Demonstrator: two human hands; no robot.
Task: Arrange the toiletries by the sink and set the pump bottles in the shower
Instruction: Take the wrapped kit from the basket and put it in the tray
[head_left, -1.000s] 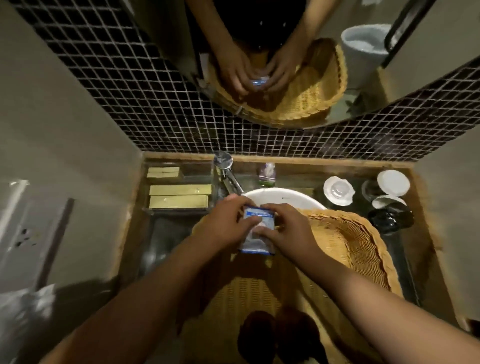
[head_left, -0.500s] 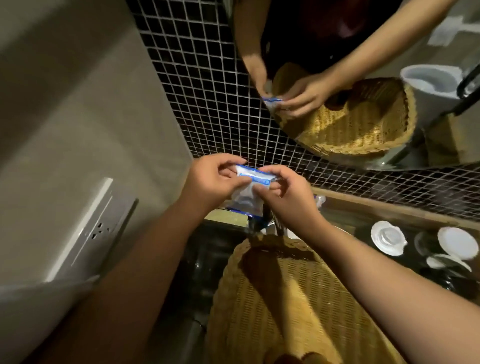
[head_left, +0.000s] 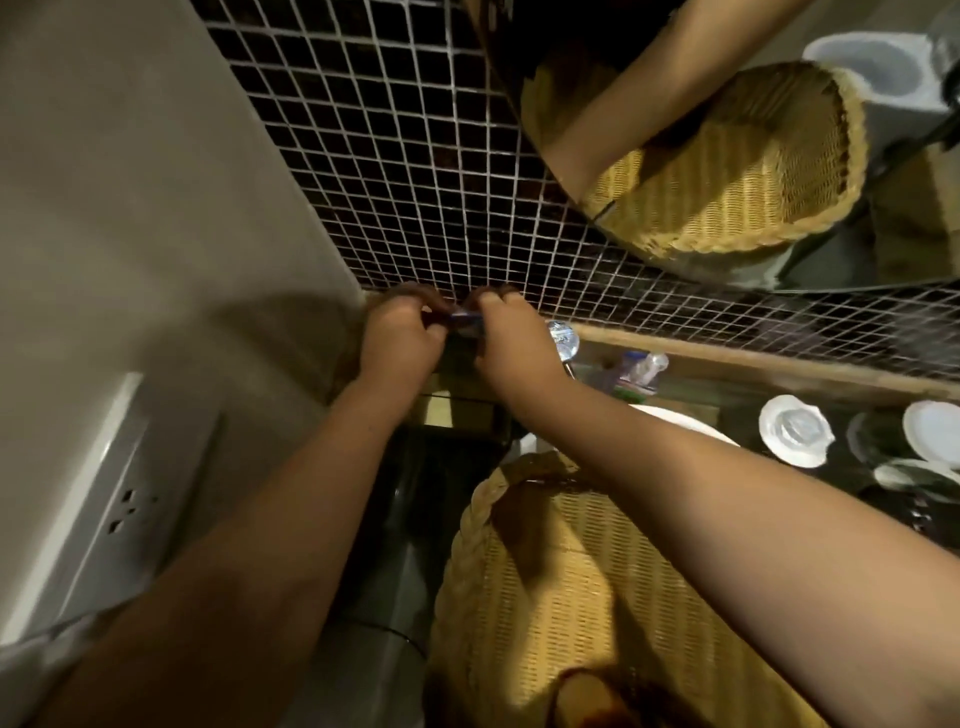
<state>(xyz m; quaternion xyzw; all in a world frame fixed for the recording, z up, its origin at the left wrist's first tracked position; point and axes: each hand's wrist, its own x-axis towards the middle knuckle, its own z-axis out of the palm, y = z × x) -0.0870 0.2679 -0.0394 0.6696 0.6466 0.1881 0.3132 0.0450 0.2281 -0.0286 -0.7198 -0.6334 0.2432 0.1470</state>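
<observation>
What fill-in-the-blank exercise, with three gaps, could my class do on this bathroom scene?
1. The left hand and right hand together pinch a small blue-and-white ____.
2. The woven wicker basket sits below the person's ____ forearm.
3. The wall behind both hands is covered in small dark square ____.

Missing words: packet; right; tiles

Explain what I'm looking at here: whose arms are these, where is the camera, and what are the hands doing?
No machine here: a person wears a camera on the head, looking down at their own arms. The left hand and right hand together pinch a small blue-and-white packet near the tiled back corner of a dark counter. Below sits a wicker basket, over a white basin. To the right are paper-capped glasses. The mirror above repeats the basket.
</observation>
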